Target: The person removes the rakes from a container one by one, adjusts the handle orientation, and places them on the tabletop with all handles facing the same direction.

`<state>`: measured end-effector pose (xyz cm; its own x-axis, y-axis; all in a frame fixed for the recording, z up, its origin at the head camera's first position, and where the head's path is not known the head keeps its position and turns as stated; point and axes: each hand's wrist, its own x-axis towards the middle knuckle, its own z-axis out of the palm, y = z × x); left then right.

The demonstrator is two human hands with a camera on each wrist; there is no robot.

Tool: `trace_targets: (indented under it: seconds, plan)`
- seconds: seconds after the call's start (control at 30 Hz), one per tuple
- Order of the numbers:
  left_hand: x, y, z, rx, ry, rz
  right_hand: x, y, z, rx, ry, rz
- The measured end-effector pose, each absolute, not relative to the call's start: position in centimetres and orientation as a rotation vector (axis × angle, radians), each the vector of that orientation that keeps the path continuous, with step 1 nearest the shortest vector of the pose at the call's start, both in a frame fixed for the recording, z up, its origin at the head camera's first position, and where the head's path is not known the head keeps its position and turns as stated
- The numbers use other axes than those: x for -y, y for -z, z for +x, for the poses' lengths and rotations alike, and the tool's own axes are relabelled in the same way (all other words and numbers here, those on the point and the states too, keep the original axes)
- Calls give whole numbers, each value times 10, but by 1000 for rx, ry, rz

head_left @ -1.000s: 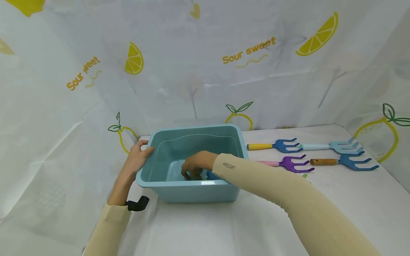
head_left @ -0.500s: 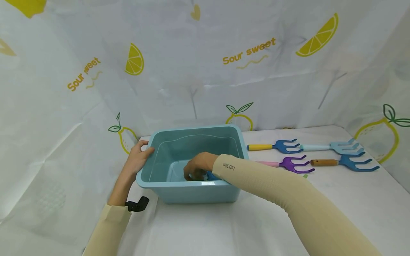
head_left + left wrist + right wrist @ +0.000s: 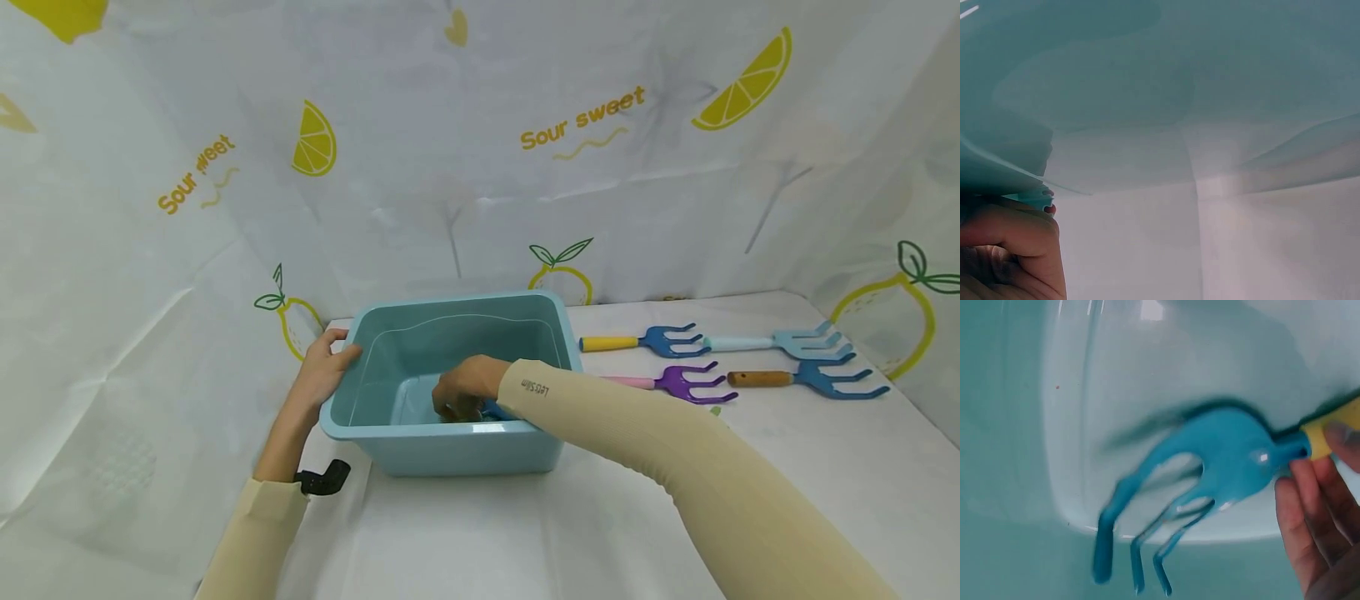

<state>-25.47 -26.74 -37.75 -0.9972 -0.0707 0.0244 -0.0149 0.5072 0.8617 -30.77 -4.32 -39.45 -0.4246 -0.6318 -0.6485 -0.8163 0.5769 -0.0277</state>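
A light blue plastic tub (image 3: 457, 454) stands on the white-covered table. My left hand (image 3: 324, 367) grips its left rim, with the thumb on the inner side; curled fingers of this hand (image 3: 1013, 234) show at the lower left in the left wrist view. Down inside the tub, my right hand (image 3: 468, 383) holds a hand rake. In the right wrist view the rake (image 3: 1229, 453) has a blue head with three bent prongs, close over the tub floor. Fingers and thumb of the right hand (image 3: 1319, 519) pinch its yellow handle near the neck.
Right of the tub lie more hand rakes: a blue one with a yellow handle (image 3: 663, 342), a light blue one (image 3: 802, 343), a purple one (image 3: 678, 383) and a blue one with a brown handle (image 3: 817, 381). A lemon-print sheet (image 3: 420, 208) hangs behind.
Inside the tub my right hand has shifted slightly to the right, and its fingers have drawn in. The left hand stays at the rim.
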Motion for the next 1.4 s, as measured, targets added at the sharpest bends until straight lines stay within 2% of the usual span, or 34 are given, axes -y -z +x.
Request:
trace_targets:
  seconds: [0.2,0.5,0.77,1.4]
  plan:
    - [268,379,-256,2681,1519,85,44,399,-312,-2306,-445,-1275]
    - [268,378,-256,2684,1515,79,39,403,-313,-2345,-291,-1356]
    - [266,377,-256,2694,1514,88,35,396,-312,-2423,-118,-1400]
    - [268,377,-255,2696,1531,75,44,386,-320,-2409,-173,-1456]
